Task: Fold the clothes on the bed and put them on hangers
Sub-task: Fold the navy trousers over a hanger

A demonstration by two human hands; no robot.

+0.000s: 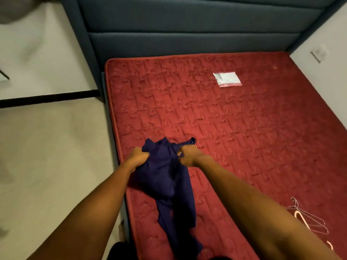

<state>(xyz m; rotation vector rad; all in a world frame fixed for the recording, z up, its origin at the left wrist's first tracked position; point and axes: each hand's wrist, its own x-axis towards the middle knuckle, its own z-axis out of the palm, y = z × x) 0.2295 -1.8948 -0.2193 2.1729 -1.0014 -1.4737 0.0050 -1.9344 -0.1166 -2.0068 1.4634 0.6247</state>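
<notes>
Nearest, at six o'clock: trailing tail of navy garment [174, 212], bunched, hanging over red bed [244, 128]. Top edge gripped by left hand [138, 156] at nine and right hand [187, 156] at three, fingers [143, 154] curled tight into cloth. Best next, probably: slide grips out to corners, shake flat, lay down square before folding. Hangers [308, 220] waiting at four o'clock.

Dim warm light, soft blur, wide-angle bending at edges
</notes>
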